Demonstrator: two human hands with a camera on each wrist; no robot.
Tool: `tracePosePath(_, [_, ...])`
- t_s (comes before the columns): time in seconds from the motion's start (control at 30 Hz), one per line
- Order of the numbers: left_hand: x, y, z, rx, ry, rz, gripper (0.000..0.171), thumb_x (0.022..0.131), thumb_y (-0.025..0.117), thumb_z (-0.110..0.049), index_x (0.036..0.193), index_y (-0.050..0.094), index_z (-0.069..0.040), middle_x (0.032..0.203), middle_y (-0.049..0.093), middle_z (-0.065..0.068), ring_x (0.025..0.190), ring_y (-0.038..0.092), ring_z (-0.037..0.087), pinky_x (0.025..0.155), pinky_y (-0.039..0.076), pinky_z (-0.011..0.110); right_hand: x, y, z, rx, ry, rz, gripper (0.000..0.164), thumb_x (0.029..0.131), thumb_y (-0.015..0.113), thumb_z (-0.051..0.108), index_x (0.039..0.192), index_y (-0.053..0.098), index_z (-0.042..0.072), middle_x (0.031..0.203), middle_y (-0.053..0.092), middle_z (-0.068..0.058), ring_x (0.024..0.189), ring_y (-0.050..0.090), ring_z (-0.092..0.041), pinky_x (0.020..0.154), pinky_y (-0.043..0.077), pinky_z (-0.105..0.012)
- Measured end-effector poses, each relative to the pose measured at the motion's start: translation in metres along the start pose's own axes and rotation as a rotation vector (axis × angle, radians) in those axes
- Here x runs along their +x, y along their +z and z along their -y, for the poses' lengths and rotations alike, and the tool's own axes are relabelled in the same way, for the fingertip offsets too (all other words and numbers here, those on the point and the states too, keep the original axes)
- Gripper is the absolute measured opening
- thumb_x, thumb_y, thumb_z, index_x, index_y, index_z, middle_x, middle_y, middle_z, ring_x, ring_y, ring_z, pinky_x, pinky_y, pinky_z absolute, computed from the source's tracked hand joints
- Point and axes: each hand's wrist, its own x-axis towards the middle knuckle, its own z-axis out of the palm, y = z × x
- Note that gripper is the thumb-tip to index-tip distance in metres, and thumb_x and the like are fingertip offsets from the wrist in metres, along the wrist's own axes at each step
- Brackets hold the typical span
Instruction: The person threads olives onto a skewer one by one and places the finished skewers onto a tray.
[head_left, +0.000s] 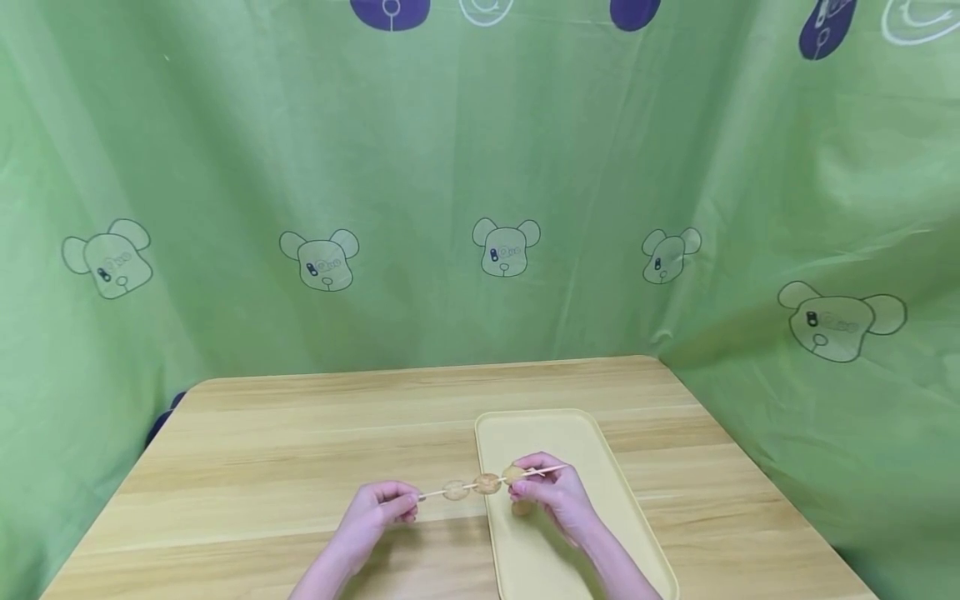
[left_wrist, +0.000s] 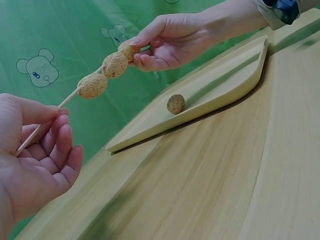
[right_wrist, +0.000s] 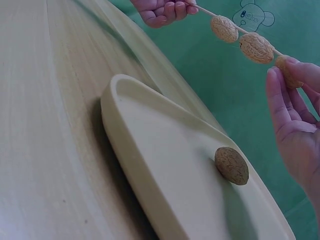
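Note:
A thin wooden skewer [left_wrist: 69,97] is held in the air, tilted, with three wrinkled tan balls on it. My left hand [head_left: 382,506] pinches the skewer near one end between thumb and forefinger. The ball nearest that hand [left_wrist: 93,85] and the middle ball [right_wrist: 256,47] are free of both hands. Thumb and fingers of my right hand [head_left: 555,500] pinch the third ball [right_wrist: 287,71], partly hiding it. The skewer's other end passes over the right hand in the head view. Below, a loose wrinkled brown ball [right_wrist: 231,166] lies on the cream tray [head_left: 540,425].
The long tray has a low raised rim and lies on the right half of a wooden table [head_left: 315,450]. Green curtains [head_left: 420,150] with printed bear heads hang behind and at both sides of the table.

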Motion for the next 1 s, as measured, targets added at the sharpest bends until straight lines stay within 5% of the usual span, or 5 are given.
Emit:
tracePosePath(0.3, [-0.001,-0.002,0.0,0.005,0.01,0.056,0.026,0.087,0.059,-0.008,0.099,0.059,0.015,0.077,0.061,0.001,0.073,0.058,0.013,0.079,0.051,0.035,0.0,-0.001,-0.001,0.005,0.0,0.019,0.028,0.077,0.057,-0.015,0.096,0.063,0.005,0.088,0.067,-0.005,0.075,0.064,-0.012,0.071,0.053,-0.024])
tracePosePath(0.63, [0.0,-0.004,0.002,-0.013,0.012,0.051,0.026,0.087,0.059,-0.01,0.1,0.059,0.013,0.08,0.06,0.005,0.073,0.057,0.012,0.077,0.05,0.03,-0.001,-0.003,0.001,-0.007,0.014,0.036,0.028,0.081,0.055,-0.012,0.106,0.057,0.001,0.095,0.065,-0.005,0.08,0.064,-0.013,0.073,0.053,-0.025])
tracePosePath(1.0, [-0.002,-0.005,-0.003,-0.027,0.029,0.018,0.027,0.088,0.057,-0.007,0.101,0.057,0.017,0.078,0.059,0.002,0.072,0.057,0.01,0.075,0.05,0.026,-0.004,-0.015,0.008,-0.229,0.027,0.001,0.045,0.081,0.055,-0.013,0.118,0.034,-0.026,0.101,0.063,-0.001,0.092,0.061,-0.012,0.082,0.05,-0.026])
